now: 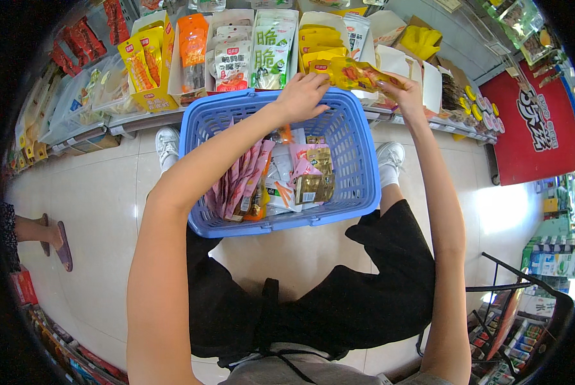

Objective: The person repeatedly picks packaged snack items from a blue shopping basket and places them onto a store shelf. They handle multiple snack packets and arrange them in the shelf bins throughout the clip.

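Note:
A yellow snack packet (pixel 355 74) is stretched level above the back right of a blue plastic basket (pixel 364 159). My right hand (pixel 405 96) grips its right end between thumb and fingers. At the left end, the fingers of my left hand (pixel 303 97) touch the packet, with the thumb apart below; whether they grip it cannot be seen. Inside the basket, pink packets (pixel 254 178) stand in a row on the left. Gold packets (pixel 315 187) and white packets (pixel 281 195) lie to their right. My left forearm hides part of the basket.
Behind the basket, a shelf holds open boxes of yellow packets (pixel 319 38), green-and-white packets (pixel 274 48) and orange packets (pixel 192 41). A red panel (pixel 533 130) stands at right, a black-framed chair (pixel 523 288) nearer. Another person's feet (pixel 56 243) are at left.

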A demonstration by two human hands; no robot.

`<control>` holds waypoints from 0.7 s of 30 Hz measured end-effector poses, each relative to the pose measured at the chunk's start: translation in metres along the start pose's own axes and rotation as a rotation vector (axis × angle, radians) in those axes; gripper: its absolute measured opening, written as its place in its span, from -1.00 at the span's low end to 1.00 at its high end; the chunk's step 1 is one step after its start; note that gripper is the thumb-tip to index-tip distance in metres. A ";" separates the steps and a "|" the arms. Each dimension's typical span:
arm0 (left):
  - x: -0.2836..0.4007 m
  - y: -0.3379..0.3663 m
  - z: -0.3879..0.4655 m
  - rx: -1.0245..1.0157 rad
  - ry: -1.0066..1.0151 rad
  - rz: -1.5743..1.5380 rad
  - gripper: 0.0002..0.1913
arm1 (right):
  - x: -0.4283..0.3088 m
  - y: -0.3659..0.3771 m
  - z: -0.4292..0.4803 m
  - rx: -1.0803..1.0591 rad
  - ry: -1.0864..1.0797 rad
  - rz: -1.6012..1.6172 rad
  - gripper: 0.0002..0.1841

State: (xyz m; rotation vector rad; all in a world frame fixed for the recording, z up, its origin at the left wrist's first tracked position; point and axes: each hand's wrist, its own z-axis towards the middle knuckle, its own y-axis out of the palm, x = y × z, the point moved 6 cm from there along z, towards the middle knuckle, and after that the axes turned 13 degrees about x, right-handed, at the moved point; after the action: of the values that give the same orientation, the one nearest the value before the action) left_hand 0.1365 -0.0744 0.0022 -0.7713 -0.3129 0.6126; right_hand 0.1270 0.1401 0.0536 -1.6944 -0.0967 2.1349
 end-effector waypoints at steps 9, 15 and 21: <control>-0.007 0.005 -0.003 -0.062 -0.113 -0.054 -0.54 | -0.017 0.017 -0.001 -0.029 -0.331 -0.224 -0.75; -0.020 0.002 0.002 -0.094 -0.134 -0.079 -0.57 | -0.043 0.039 0.013 -0.270 -0.512 -0.548 -0.72; -0.024 0.001 0.003 -0.118 -0.140 -0.175 -0.56 | -0.053 0.088 0.047 -0.381 -0.688 -0.906 -0.71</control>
State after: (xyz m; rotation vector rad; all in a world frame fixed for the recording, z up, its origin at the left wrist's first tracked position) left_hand 0.1157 -0.0871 0.0027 -0.8055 -0.5435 0.4868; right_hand 0.0683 0.0499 0.0879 -0.7060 -1.2584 1.8805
